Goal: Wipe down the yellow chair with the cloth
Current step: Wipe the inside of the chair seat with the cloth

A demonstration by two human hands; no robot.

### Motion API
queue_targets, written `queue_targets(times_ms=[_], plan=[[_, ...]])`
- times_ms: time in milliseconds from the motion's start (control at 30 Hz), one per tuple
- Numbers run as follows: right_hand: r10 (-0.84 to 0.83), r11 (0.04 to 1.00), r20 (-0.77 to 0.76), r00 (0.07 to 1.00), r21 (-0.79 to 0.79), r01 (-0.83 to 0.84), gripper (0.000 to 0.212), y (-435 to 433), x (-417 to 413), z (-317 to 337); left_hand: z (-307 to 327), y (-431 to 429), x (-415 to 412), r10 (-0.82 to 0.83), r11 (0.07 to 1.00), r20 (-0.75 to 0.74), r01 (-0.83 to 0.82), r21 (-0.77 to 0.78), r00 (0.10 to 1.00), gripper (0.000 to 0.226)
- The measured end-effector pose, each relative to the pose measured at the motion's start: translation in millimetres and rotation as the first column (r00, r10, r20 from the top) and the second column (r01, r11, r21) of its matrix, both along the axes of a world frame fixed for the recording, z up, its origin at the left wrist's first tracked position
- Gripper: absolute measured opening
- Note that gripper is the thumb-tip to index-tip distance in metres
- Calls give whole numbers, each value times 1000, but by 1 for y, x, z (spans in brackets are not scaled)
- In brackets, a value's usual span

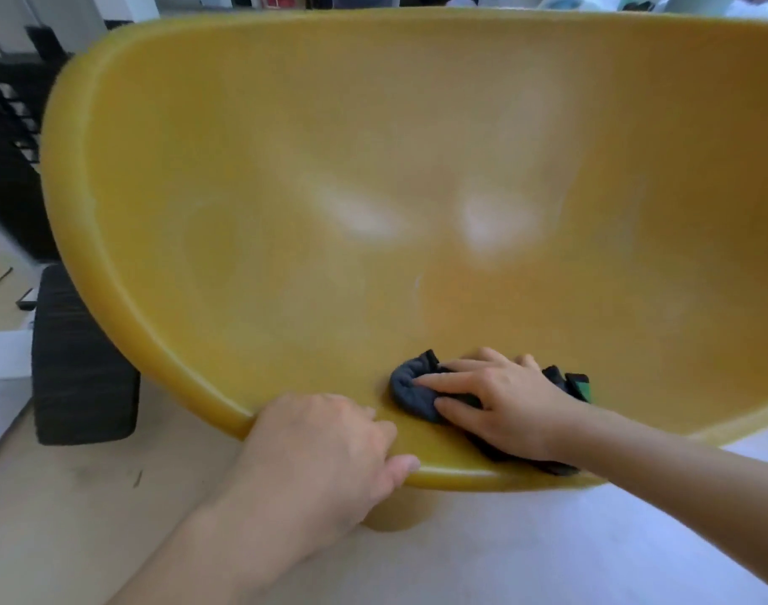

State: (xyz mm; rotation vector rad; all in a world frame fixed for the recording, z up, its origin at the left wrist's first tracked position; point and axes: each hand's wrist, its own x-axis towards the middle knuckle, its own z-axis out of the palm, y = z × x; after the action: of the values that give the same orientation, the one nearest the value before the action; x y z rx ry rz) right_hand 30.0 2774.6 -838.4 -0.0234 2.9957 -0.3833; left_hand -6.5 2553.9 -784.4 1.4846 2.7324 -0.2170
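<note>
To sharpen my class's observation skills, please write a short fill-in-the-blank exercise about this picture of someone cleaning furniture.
1. The right hand presses a dark ____ onto the seat.
2. The left hand grips the front rim of the ____.
3. That piece of furniture is coloured ____.
Missing words: cloth; chair; yellow.

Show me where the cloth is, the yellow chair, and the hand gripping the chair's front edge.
cloth (410, 393), head view, on its bunched dark end.
yellow chair (286, 146), head view, on the bare inner surface of the shell.
left hand (325, 438), head view, on the back of the hand.
</note>
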Motion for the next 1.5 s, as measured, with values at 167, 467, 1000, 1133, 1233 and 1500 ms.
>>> queue_targets(times_ms=[167,467,1000,1133,1233,1500], plan=[[-412,889,-20,911,210,407,43,46,-62,-17,-3,-1,-1,-39,995,1,39,-91,999,61],[40,979,-23,999,199,-34,46,1,7,1,-1,-2,34,-72,985,40,77,-155,997,46],[136,986,177,975,-117,-116,41,27,4,9,23,-18,32,169,984,-100,-173,-35,980,58],[-355,935,104,929,13,355,40,74,-17,-1,17,-7,20,123,991,-81,-126,-39,989,47],[-62,982,87,994,-172,76,42,9,-14,-4,9,11,15,65,989,-48,-58,135,997,33],[-265,957,178,948,172,235,46,70,-10,2,-8,33,2,82,987,134,-61,-150,988,49]])
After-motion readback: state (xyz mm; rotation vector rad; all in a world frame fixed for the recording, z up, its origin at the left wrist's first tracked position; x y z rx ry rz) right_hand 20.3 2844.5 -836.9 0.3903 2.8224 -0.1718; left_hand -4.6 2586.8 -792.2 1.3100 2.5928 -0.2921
